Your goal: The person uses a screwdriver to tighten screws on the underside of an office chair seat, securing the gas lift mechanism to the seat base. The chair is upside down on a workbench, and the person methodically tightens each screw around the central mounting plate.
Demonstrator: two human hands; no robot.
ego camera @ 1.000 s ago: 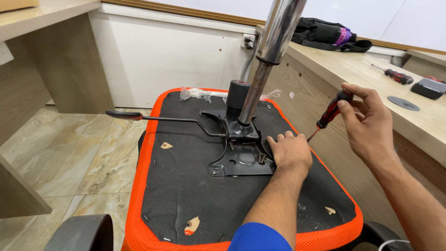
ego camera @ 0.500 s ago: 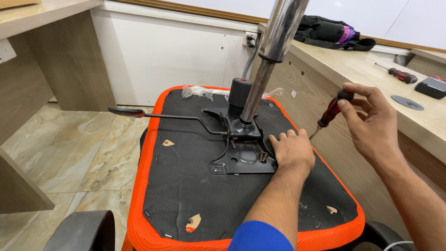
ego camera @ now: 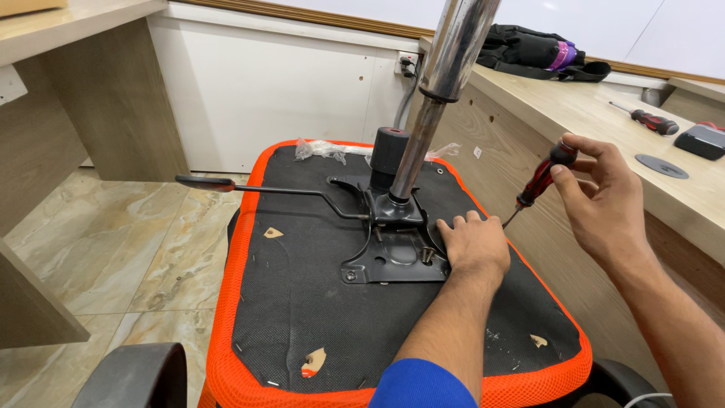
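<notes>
Left hand: lies flat, holding nothing, on the black mounting plate, as half a second ago.
Right hand: fingers closed on the red-and-black screwdriver, unchanged; tip just right of the left hand.
Screws: by the left fingertips, still standing proud.
Change: none; judged a pause before driving.

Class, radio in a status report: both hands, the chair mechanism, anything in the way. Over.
Left hand flat on black mounting plate. Right hand gripping red-black screwdriver, tip off the plate. Chrome gas cylinder upright beside left hand.
</notes>
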